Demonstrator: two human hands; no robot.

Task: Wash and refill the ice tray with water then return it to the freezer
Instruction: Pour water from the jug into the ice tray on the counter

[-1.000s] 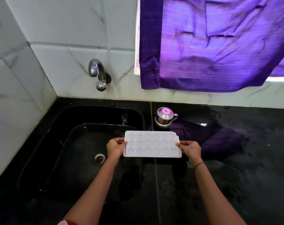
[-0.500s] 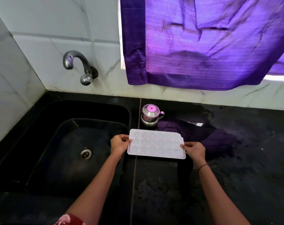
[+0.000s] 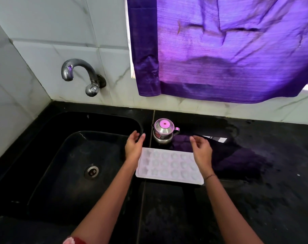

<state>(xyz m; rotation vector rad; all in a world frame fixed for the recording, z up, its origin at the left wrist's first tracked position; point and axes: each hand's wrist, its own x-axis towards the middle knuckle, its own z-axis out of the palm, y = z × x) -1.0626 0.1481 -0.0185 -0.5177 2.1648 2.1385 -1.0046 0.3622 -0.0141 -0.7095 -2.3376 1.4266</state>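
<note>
Lying flat on the black counter [image 3: 255, 208], the ice tray [image 3: 169, 167] sits just right of the sink [image 3: 70, 164], on the near side of a small steel pot [image 3: 163, 132]. The left hand [image 3: 134, 148] and right hand [image 3: 201, 152] hover over its far corners, apart, fingers relaxed, gripping nothing. Judgement: the tray is parked beside the sink to free both hands for the tap [image 3: 79, 71], which shows no stream.

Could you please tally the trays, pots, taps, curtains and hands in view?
Tray: 1
Pot: 1
Tap: 1
Curtain: 1
Hands: 2 (left hand, right hand)
Total: 6
</note>
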